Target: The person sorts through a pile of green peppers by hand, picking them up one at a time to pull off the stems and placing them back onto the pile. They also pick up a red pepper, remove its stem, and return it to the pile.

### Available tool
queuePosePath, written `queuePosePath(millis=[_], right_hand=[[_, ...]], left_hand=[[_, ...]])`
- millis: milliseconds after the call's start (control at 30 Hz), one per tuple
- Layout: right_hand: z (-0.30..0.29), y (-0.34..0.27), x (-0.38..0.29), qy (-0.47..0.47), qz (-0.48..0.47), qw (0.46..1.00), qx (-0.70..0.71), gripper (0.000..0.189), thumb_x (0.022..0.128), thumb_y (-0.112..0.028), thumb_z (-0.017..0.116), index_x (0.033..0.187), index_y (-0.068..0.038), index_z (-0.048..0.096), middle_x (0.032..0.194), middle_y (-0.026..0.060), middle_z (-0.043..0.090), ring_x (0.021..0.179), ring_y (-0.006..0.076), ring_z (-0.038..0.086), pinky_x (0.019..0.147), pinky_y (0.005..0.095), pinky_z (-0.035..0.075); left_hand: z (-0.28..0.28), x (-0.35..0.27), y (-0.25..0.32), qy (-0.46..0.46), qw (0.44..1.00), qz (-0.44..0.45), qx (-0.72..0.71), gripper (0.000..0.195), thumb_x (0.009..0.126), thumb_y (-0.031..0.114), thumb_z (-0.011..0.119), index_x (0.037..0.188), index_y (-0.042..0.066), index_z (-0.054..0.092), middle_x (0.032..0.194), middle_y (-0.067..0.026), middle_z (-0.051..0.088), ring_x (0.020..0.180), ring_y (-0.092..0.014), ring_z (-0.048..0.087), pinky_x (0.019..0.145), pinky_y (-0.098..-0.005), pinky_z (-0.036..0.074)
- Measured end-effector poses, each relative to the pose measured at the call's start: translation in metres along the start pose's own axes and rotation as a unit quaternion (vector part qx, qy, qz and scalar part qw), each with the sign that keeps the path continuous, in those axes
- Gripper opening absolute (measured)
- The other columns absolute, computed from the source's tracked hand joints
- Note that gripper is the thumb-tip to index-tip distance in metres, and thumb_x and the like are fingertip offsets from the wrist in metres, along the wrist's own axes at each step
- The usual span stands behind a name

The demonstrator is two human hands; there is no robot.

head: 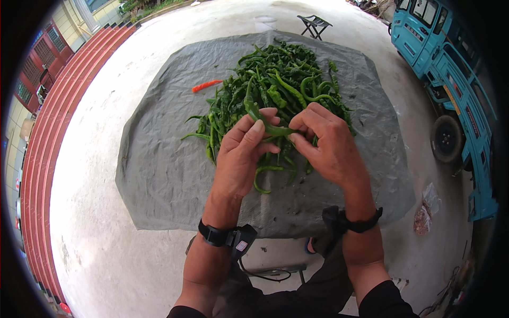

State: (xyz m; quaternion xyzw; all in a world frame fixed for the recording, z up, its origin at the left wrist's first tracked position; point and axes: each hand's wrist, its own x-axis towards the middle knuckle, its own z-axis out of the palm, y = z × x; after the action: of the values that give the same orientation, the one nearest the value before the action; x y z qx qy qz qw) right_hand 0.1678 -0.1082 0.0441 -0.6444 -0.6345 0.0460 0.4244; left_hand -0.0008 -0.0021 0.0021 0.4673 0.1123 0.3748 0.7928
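Observation:
Between thumb and fingers, my left hand [248, 145] holds a long, curved green chili pepper [252, 107]. The fingertips of my right hand [324, 139] pinch the right end of the same pepper. Both hands are over the near part of a heap of green chili peppers [294, 59]. The heap lies on a grey plastic tarp [167, 167]. Left of the heap, an orange-red object [206, 85], long and narrow, rests on the tarp. A few curved green peppers [268, 168] lie at the near edge of the heap, below my hands.
A black folding stool [314, 26] and a pale bucket [265, 22] stand beyond the tarp. Red steps [59, 159] run along the left. A blue truck [449, 79] is parked at the right, with a plastic bag [423, 218] on the concrete near it.

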Motion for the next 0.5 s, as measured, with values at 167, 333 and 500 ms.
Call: queuePosePath(millis=[167,333,500], right_hand=[[0.005,0.007,0.003,0.061,-0.051,0.995,-0.063,0.018,0.081,0.0,0.077,0.093,-0.004,0.064,0.09,0.0106,0.06,0.081,0.0299,0.066,0.07,0.0423,0.053],[0.005,0.024,0.006,0.134,-0.054,0.987,-0.073,0.02,0.08,0.002,0.078,0.093,-0.005,0.065,0.089,0.0089,0.061,0.077,0.0257,0.068,0.066,0.0391,0.054],[-0.009,0.053,0.007,0.21,0.046,0.972,-0.09,0.015,0.083,0.001,0.078,0.094,-0.004,0.069,0.088,0.0077,0.066,0.073,0.0188,0.068,0.063,0.0346,0.054]], left_hand=[[0.002,0.0,0.0,0.006,0.999,-0.001,0.046,0.044,0.111,0.026,0.055,0.145,-0.003,0.055,0.131,-0.0127,0.067,0.115,-0.02,0.069,0.081,-0.0294,0.059],[0.003,0.0,0.002,0.022,0.998,-0.009,0.066,0.044,0.111,0.028,0.056,0.143,-0.002,0.058,0.127,-0.0112,0.068,0.106,-0.018,0.071,0.078,-0.0285,0.057],[-0.001,0.0,0.002,0.041,0.997,-0.024,0.069,0.043,0.11,0.028,0.058,0.141,0.0,0.059,0.124,-0.0107,0.069,0.101,-0.016,0.071,0.075,-0.0271,0.056]])
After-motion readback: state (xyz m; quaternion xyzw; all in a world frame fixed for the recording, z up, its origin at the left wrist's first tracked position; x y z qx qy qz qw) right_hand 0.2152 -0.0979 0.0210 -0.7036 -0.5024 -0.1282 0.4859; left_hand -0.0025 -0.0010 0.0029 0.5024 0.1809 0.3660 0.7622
